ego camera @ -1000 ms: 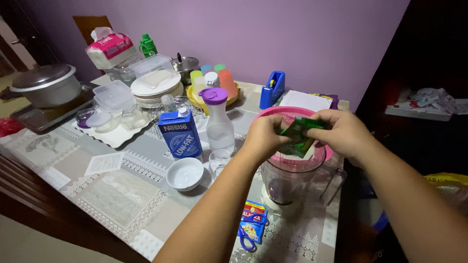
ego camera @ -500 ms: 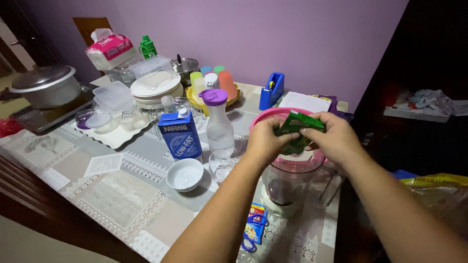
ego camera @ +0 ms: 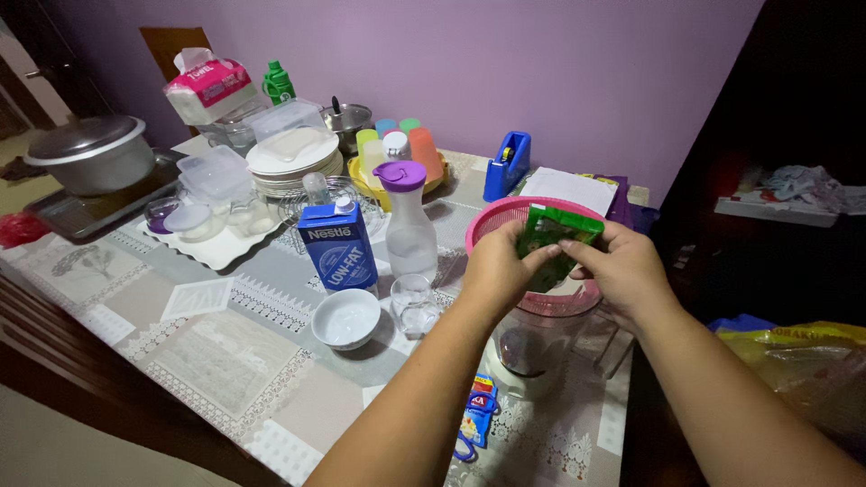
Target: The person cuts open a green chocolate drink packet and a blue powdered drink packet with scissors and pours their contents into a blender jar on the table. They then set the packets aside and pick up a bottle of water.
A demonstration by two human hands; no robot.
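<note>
My left hand point(ego camera: 499, 269) and my right hand point(ego camera: 621, 264) both grip a small green sachet point(ego camera: 552, 236). They hold it over a pink strainer point(ego camera: 494, 223) that rests on a clear blender jar point(ego camera: 541, 338) near the table's right edge. The sachet stands upright between my fingers, its lower part dipping into the strainer. A blue milk carton point(ego camera: 340, 248), a clear water carafe with a purple lid point(ego camera: 408, 225), a small drinking glass point(ego camera: 412, 305) and a white bowl point(ego camera: 345, 318) stand to the left of my hands.
Blue sachets and blue scissors point(ego camera: 474, 418) lie by the blender base. Stacked plates point(ego camera: 293, 158), plastic tubs point(ego camera: 214, 174), coloured cups point(ego camera: 397, 149), a blue tape dispenser point(ego camera: 506, 166), a tissue pack point(ego camera: 207, 90) and a lidded pot point(ego camera: 88, 153) crowd the far side.
Both hands have turned the green sachet from lying tilted to standing upright and lowered it slightly over the strainer. The view has shifted a little.
</note>
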